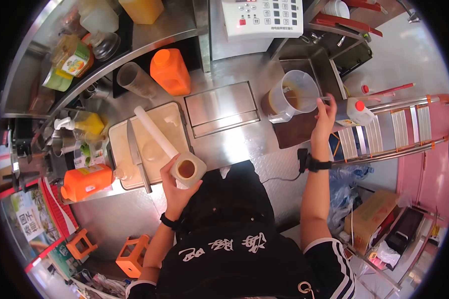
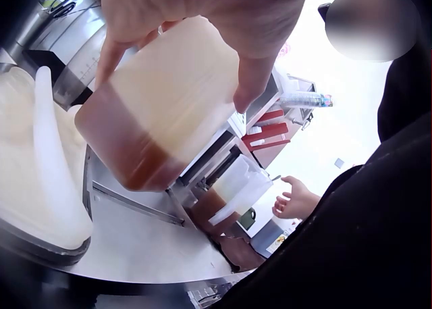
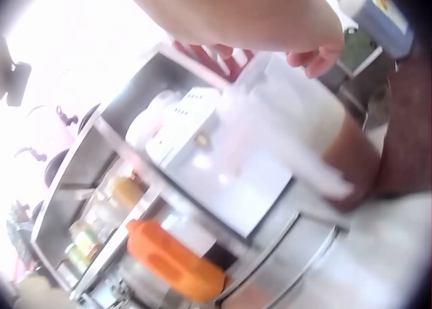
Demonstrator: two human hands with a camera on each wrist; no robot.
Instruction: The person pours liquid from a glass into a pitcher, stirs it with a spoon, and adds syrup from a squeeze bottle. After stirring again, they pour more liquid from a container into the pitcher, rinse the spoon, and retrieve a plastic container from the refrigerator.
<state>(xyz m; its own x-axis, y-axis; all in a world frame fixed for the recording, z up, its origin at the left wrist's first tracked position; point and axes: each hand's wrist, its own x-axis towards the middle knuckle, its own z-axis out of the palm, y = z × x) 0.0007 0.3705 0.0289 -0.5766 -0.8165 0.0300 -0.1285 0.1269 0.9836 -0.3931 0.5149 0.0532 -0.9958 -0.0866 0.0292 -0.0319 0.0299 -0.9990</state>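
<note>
My left hand [image 1: 177, 182] holds a squarish translucent plastic bottle [image 2: 162, 106] with brown liquid inside; its round opening faces up. Fingers and thumb clasp opposite sides of it. At the right, a large clear measuring jug [image 1: 297, 89] stands on the counter, partly full of brown liquid. My right hand [image 1: 325, 115] is at the jug's far rim, its fingertips pinching a thin metal handle [image 1: 326, 98] that comes out over the rim. The handle's lower end is hidden.
A cutting board [image 1: 159, 124] carries a long knife [image 1: 134, 149] and a white rod [image 1: 154, 130]. Orange jugs [image 1: 170, 72] stand behind and left of it. A white keypad machine [image 1: 262, 20] is at the back. Beyond the measuring jug are a sink [image 1: 314, 65] and a ladder [image 1: 384, 129].
</note>
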